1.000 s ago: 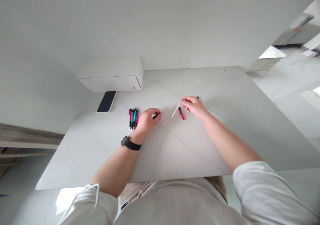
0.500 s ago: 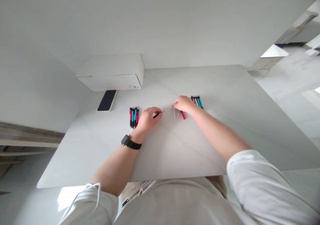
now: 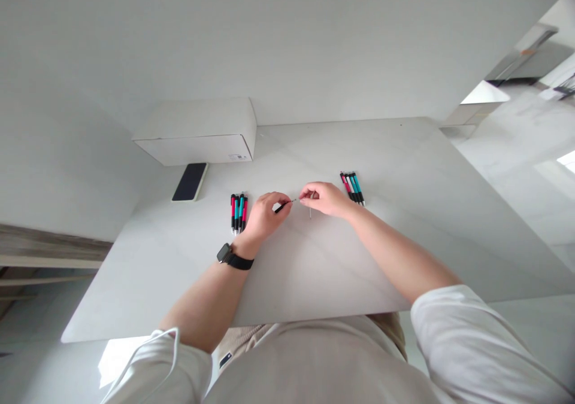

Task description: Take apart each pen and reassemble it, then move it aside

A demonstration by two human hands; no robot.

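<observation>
My left hand (image 3: 268,213), a dark watch on its wrist, is closed in a pinch around a black pen part (image 3: 281,207). A thin tip sticks out of that part toward the right. Just across from this tip, my right hand (image 3: 327,199) has its thumb and forefinger pressed together. Whatever sits between those fingers is too small to make out. Under the right hand a thin white pen refill (image 3: 310,213) lies on the table, partly covered. The red barrel piece is hidden behind that hand.
Several red and teal pens (image 3: 239,212) lie in a row left of my left hand. Another row of pens (image 3: 353,187) rests beyond my right wrist. A phone (image 3: 190,182) and a white box (image 3: 197,149) occupy the back left of the white table (image 3: 341,272).
My right hand has moved left and slightly toward me, bringing its fingertips close to the tip of the black pen part. It now covers the red piece. My left hand stays nearly still.
</observation>
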